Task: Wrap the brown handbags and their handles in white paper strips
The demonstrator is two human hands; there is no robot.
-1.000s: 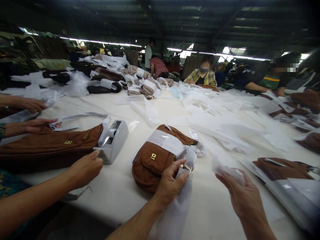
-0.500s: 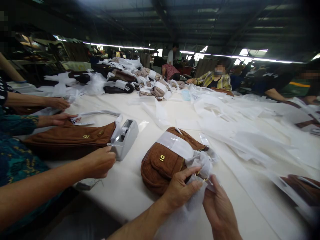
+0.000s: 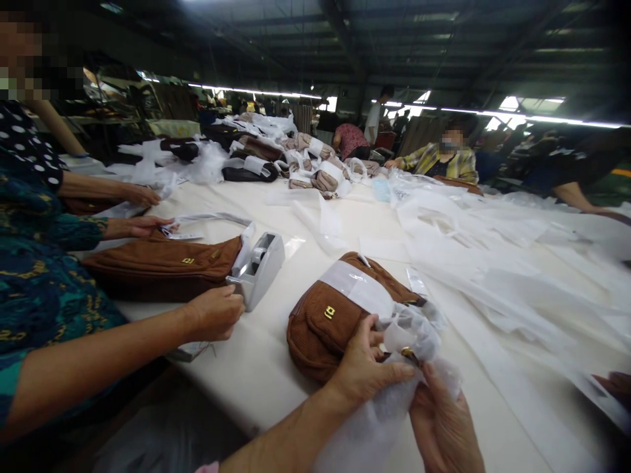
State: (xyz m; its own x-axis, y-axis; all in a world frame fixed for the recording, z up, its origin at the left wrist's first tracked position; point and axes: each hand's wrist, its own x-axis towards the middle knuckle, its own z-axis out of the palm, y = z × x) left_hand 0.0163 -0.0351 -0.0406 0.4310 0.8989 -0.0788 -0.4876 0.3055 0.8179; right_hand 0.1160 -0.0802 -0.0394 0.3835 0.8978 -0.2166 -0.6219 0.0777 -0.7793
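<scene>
Brown bag (image 3: 315, 322), lower center: the right hand (image 3: 441, 417) has come in beside the left hand (image 3: 357, 368), so both now grasp white wrapping (image 3: 419, 338) (gold fitting (image 3: 408, 353) exposed between).

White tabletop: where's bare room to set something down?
Between the tape dispenser and the brown bag by the left hand; also beyond the dispenser, short of the bag pile. Crowded: that far pile, and the white sheets to the right.
</scene>
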